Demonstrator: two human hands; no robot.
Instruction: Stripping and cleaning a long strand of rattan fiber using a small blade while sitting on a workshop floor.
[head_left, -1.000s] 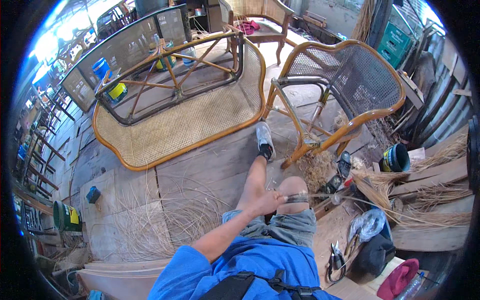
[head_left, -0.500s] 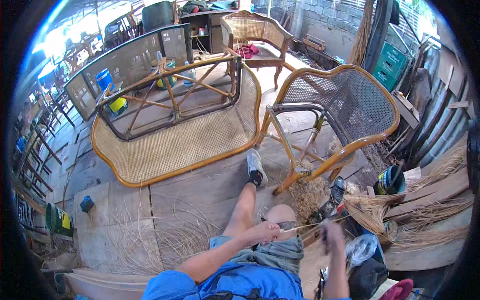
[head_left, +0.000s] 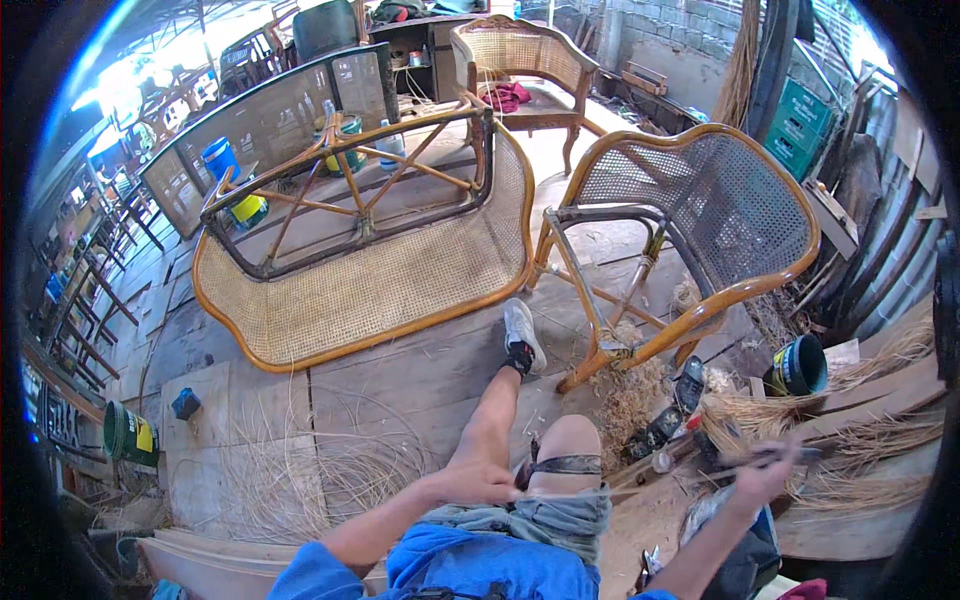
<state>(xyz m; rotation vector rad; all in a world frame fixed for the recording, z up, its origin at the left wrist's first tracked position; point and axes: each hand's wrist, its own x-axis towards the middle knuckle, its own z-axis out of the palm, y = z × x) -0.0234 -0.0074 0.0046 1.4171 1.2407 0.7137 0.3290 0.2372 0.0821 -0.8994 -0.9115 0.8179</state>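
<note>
My left hand (head_left: 485,484) is closed over my lap, beside the dark band (head_left: 566,465) around my right knee. A thin pale rattan strip (head_left: 600,493) runs from its fingers across my thigh toward the right. Out at the right, above the loose fibre, my right hand (head_left: 768,476) is smeared by motion. Its fingers are curled near the strip's other end, around something dark and narrow that is too blurred to name. Past my left foot stands a rattan armchair (head_left: 690,200) with woven cane; a cane-woven bench (head_left: 380,310) lies tipped over to its left.
Loose rattan strands (head_left: 310,450) lie on the floor at left, near a green bucket (head_left: 130,435). Bundles of fibre (head_left: 870,440) and a dark bucket (head_left: 798,366) sit at right. Shavings (head_left: 635,400) are heaped by the armchair. A wooden chair (head_left: 530,65) stands farther back.
My right hand has swung outward to the right, away from my lap. My left hand has shifted left and slightly down, and the strip now spans a wider gap between them.
</note>
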